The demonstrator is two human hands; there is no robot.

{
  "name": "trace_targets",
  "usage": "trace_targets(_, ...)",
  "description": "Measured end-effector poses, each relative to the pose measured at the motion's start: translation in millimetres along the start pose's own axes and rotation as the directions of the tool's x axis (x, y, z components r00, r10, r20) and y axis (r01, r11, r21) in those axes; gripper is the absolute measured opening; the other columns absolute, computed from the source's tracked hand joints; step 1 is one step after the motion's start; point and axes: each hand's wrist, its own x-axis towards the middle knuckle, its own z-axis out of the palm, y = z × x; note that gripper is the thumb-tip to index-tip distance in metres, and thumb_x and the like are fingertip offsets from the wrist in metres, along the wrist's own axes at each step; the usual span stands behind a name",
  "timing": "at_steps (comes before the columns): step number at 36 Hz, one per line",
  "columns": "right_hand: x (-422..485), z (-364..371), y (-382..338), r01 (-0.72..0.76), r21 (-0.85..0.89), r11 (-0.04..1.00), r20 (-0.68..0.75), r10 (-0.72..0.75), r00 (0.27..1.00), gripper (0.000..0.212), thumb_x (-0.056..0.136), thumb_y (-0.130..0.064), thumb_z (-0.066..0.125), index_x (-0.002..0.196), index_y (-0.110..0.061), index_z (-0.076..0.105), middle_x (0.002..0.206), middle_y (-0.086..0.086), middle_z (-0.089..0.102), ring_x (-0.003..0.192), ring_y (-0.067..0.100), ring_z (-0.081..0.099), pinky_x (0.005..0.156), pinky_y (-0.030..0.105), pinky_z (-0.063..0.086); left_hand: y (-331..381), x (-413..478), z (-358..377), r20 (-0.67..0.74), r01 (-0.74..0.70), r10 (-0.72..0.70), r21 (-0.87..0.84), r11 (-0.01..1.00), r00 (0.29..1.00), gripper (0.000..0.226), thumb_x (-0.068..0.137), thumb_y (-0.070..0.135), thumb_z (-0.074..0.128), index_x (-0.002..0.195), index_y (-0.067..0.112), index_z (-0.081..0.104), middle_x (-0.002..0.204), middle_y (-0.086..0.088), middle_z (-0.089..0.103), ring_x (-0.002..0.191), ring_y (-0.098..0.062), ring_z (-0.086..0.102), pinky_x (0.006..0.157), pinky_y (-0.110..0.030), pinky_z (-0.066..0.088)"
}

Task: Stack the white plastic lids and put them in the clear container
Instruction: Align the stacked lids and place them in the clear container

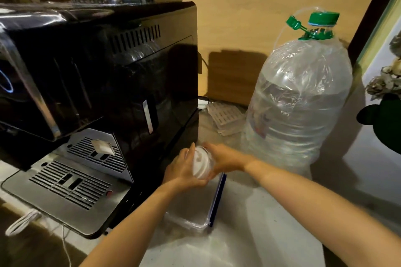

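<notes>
A stack of white plastic lids is held on edge between both hands, just above the far end of the clear container. My left hand cups the stack from the left. My right hand presses on it from the right. The container is a clear rectangular box lying on the counter beside the coffee machine, with a blue-edged clear lid propped along its right side. How many lids are in the stack is not visible.
A large black coffee machine with a metal drip tray stands close on the left. A big clear water bottle with a green cap stands at the right. White slatted pieces lie behind, by the wall.
</notes>
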Motion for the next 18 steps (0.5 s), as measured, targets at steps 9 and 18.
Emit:
trace_targets(9, 18, 32, 18, -0.060, -0.064, 0.996, 0.177, 0.070, 0.982, 0.083, 0.066, -0.024, 0.080, 0.134, -0.014, 0.034, 0.135, 0.012, 0.048, 0.123, 0.031, 0.046, 0.102, 0.036, 0.040, -11, -2, 27, 0.164, -0.002, -0.018, 0.119, 0.993, 0.986, 0.109, 0.062, 0.064, 0.065, 0.144, 0.022, 0.006, 0.148, -0.004, 0.028, 0.131, -0.025, 0.036, 0.099, -0.038, 0.039)
trace_targets(18, 29, 59, 21, -0.119, -0.254, 0.960, 0.261, 0.187, 0.947, 0.046, 0.077, -0.030, 0.068, 0.117, -0.014, 0.053, 0.120, 0.011, 0.061, 0.111, 0.029, 0.056, 0.091, 0.031, 0.039, -17, -5, 48, 0.240, -0.032, -0.014, 0.188, 0.982, 0.971, 0.097, 0.072, 0.066, 0.053, 0.144, 0.020, 0.007, 0.150, -0.009, 0.028, 0.130, -0.030, 0.038, 0.100, -0.041, 0.039)
